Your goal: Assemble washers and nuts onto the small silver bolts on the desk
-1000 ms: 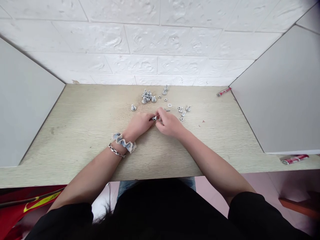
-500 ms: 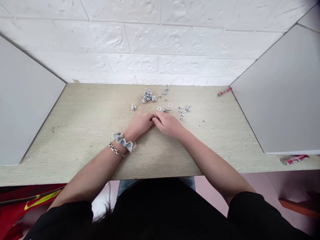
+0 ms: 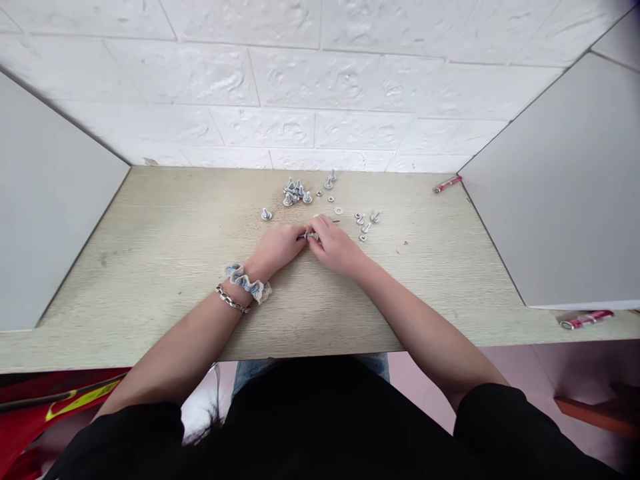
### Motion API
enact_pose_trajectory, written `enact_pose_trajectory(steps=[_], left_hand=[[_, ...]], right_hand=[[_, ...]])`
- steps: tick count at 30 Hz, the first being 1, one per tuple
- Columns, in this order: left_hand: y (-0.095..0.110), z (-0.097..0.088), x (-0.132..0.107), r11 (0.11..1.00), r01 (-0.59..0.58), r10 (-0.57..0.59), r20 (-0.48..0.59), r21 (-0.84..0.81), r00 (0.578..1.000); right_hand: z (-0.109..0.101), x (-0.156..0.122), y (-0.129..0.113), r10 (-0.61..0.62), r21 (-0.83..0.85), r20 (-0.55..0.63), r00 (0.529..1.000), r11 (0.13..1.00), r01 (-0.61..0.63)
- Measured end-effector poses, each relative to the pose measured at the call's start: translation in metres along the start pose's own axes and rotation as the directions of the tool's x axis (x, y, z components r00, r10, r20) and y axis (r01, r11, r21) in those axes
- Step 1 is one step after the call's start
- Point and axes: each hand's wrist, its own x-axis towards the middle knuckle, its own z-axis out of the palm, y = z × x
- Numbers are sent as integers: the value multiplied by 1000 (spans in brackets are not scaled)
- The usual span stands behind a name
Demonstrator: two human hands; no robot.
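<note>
My left hand (image 3: 281,248) is closed around a small metal bolt (image 3: 308,235), whose silvery end shows between the two hands. From the right, the thumb and fingers of my right hand (image 3: 336,247) close about that same end, and the fingertips hide part of it. Just past my right fingers the tip of another screw (image 3: 337,221) sticks out, its head covered by the hand. A flat washer (image 3: 339,211) lies beyond them. On the right are several short bolts (image 3: 367,228) and a nut (image 3: 363,238).
A cluster of flanged bolts (image 3: 295,192) sits towards the wall, with a single bolt (image 3: 267,214) to its left. Small nuts (image 3: 331,199) lie nearby. Red cylinders (image 3: 447,185) rest by the right panel (image 3: 565,193); a grey panel (image 3: 55,207) bounds the left.
My right fingers have shifted and parted slightly, so the bolt end between the hands now shows. They cover the washer and most of the screw seen in front of them before.
</note>
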Motion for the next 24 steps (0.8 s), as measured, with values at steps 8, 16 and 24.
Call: enact_pose_trajectory(steps=[8, 16, 24], left_hand=[[-1, 1, 1, 997, -36, 33, -35, -74, 999], [-2, 3, 1, 987, -126, 122, -46, -98, 991], [-5, 4, 2, 982, -144, 140, -43, -124, 989]], right_hand=[[-6, -1, 7, 138, -180, 8, 990, 974, -135], [-4, -1, 6, 104, -319, 39, 994, 944, -86], [-4, 1, 6, 147, -303, 23, 989, 944, -134]])
